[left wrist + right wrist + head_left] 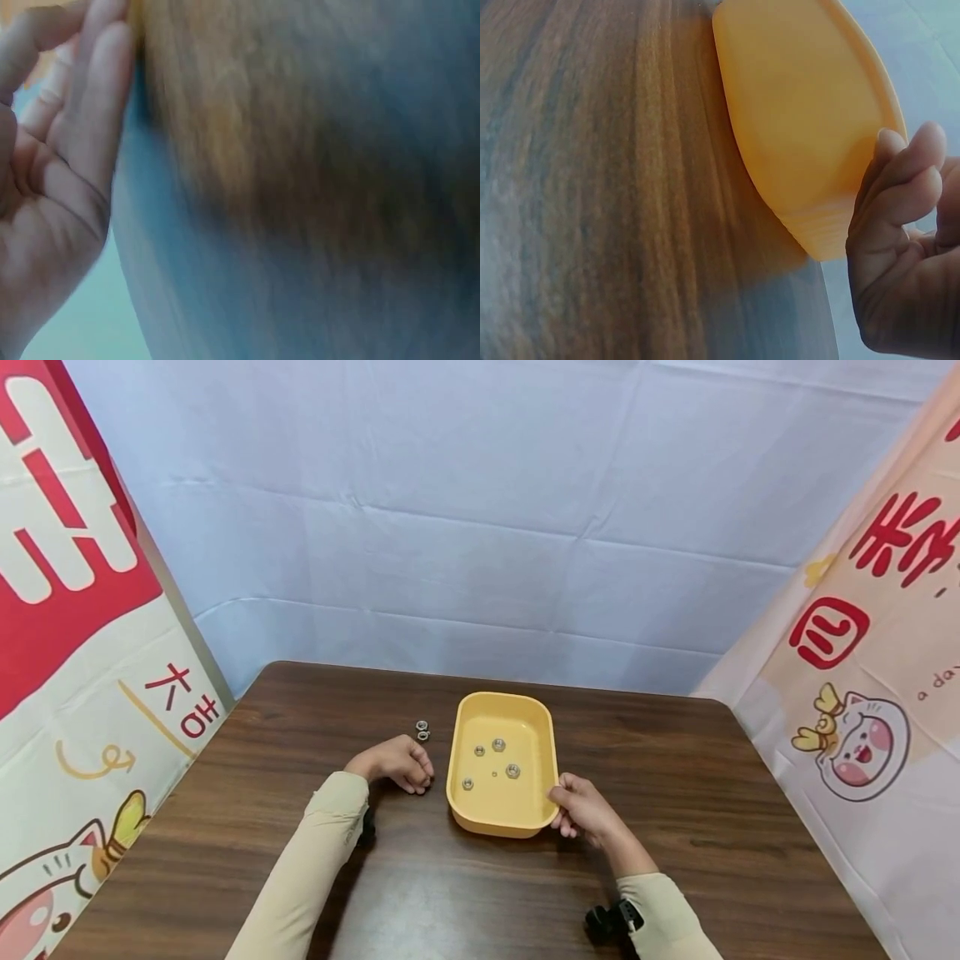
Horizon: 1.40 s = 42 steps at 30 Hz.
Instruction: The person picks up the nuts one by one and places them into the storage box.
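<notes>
A yellow plastic tray point(504, 823) stands on the table with several metal hex nuts point(513, 771) of different sizes lying loose in it. With thumb above and fingers below, my right hand point(585, 810) grips the rim at its near right corner. In the right wrist view the tray's outer wall point(802, 112) rises beside the fingers. My left hand point(401, 764) is low over the table just left of the tray, fingers bent downward. A small dark spot shows at its fingertips; whether a nut is pinched there is hidden. Two nuts point(423, 736) lie close together beyond that hand.
The dark wood-grain table point(675, 777) extends around the tray. A pale cloth point(465, 527) hangs behind its far edge, and printed banners point(847, 710) flank both sides. Black wrist straps point(615, 920) sit at the sleeves. The left wrist view is blurred.
</notes>
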Tool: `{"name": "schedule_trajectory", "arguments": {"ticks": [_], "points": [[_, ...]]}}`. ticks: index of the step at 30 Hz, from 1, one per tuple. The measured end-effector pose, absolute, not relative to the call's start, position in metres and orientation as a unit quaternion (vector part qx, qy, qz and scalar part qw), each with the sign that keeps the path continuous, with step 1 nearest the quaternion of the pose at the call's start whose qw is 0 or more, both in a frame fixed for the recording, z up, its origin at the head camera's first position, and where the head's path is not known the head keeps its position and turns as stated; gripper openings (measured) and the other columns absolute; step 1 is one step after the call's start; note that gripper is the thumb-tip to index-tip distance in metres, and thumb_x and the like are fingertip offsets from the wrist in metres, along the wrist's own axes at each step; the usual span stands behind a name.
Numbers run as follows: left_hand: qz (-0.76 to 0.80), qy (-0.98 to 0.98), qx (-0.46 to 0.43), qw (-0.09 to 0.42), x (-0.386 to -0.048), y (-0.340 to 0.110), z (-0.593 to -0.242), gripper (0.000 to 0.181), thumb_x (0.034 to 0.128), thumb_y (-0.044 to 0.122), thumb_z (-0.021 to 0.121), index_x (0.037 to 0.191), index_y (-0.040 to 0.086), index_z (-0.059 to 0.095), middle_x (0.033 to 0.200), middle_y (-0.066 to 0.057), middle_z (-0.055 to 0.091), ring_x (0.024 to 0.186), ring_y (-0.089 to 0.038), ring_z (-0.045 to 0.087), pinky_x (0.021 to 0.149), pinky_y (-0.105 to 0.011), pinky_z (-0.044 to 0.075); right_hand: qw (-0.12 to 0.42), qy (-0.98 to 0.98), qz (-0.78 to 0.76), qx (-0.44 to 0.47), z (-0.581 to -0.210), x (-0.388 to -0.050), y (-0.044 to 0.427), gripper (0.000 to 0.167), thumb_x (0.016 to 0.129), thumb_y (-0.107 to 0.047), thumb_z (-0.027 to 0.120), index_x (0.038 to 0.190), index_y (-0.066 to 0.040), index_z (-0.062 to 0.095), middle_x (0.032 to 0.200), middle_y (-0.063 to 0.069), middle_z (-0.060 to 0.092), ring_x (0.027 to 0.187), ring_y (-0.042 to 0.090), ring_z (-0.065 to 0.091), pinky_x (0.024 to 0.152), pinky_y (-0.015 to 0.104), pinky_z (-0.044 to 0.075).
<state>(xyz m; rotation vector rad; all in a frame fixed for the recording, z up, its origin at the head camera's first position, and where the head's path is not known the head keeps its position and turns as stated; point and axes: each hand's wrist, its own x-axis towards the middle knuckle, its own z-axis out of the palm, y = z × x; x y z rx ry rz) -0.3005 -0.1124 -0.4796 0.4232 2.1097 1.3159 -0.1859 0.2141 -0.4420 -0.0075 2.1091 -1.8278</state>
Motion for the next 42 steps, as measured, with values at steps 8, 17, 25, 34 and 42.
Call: {"name": "schedule_trajectory", "arguments": {"ticks": [8, 17, 25, 34, 42], "points": [[0.562, 0.743, 0.169, 0.322, -0.301, -0.120, -0.482, 0.020, 0.0731, -0.009, 0.060, 0.092, -0.013, 0.064, 0.077, -0.016, 0.066, 0.067, -0.025, 0.066, 0.066, -0.042, 0.054, 0.171, 0.747, -0.642, 0.004, -0.434, -0.182, 0.210, 0.011, 0.090, 0.000, 0.044, 0.079, -0.001, 0.042, 0.054, 0.007, 0.053, 0.037, 0.007, 0.046, 0.036, 0.018, 0.037], [0.525, 0.787, 0.138, 0.292, -0.299, -0.120, -0.469, 0.018, 0.0734, -0.007, 0.060, 0.090, -0.009, 0.066, 0.075, -0.013, 0.067, 0.066, -0.024, 0.065, 0.064, -0.039, 0.054, 0.172, 0.747, -0.643, 0.004, -0.438, -0.184, 0.212, 0.010, 0.089, 0.001, 0.044, 0.080, 0.000, 0.042, 0.054, 0.007, 0.053, 0.037, 0.007, 0.046, 0.036, 0.018, 0.037], [0.498, 0.813, 0.104, 0.282, -0.297, -0.114, -0.442, 0.017, 0.0804, -0.006, 0.062, 0.097, -0.011, 0.064, 0.075, -0.012, 0.066, 0.066, -0.022, 0.065, 0.064, -0.036, 0.054, 0.169, 0.746, -0.645, 0.010, -0.440, -0.183, 0.212, 0.009, 0.089, 0.001, 0.044, 0.081, 0.000, 0.042, 0.053, 0.006, 0.052, 0.037, 0.006, 0.045, 0.036, 0.018, 0.037], [0.548, 0.785, 0.033, 0.287, -0.299, -0.097, -0.426, 0.025, 0.0797, -0.006, 0.063, 0.104, -0.014, 0.061, 0.079, -0.015, 0.066, 0.068, -0.022, 0.066, 0.065, -0.034, 0.054, 0.164, 0.749, -0.642, 0.013, -0.465, -0.197, 0.223, 0.011, 0.090, -0.005, 0.047, 0.081, -0.003, 0.042, 0.053, 0.006, 0.052, 0.036, 0.008, 0.045, 0.034, 0.019, 0.036], [0.565, 0.777, 0.018, 0.278, -0.300, -0.084, -0.421, 0.020, 0.0796, -0.005, 0.065, 0.098, -0.011, 0.064, 0.080, -0.015, 0.066, 0.070, -0.021, 0.066, 0.064, -0.032, 0.054, 0.167, 0.745, -0.646, 0.001, -0.453, -0.190, 0.217, 0.011, 0.090, -0.002, 0.044, 0.080, -0.002, 0.042, 0.053, 0.006, 0.052, 0.037, 0.007, 0.045, 0.036, 0.019, 0.037]]}}
